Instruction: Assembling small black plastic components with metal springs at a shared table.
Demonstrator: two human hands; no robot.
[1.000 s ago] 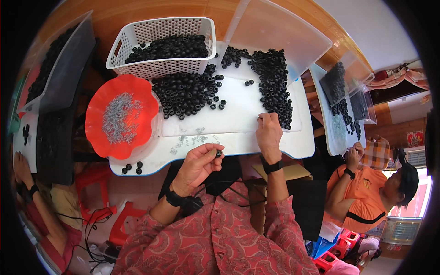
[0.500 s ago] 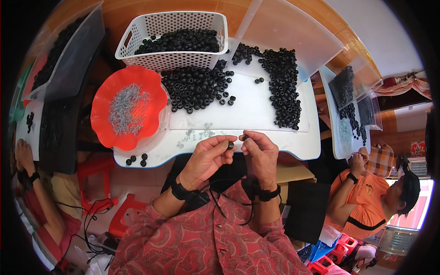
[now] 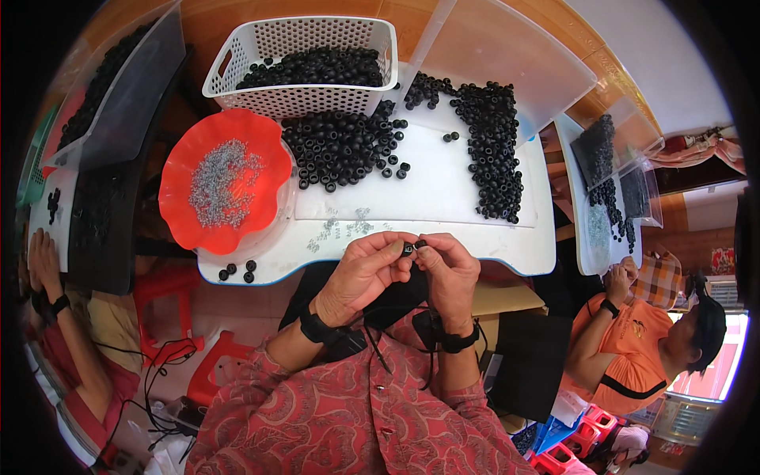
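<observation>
We see a small black cap pinched between thumb and fingers of the left hand, just above the table's front edge, and a dark piece pinched the same way in the right hand; the two are side by side, and we cannot tell whether they touch. Beyond them we see a white table with a blue edge and a white sheet on it. Clear bits lie near the front, and four loose caps sit at the left corner. We see a large pile of black caps on the left and a long pile on the right. A red wavy-rimmed dish holds small grey bits, a white holed basket holds more black caps, and a clear bin leans at the right rear. Around the table we see red stools on a pinkish floor, a person in orange at a right-hand table, and another person's arm on the left.
</observation>
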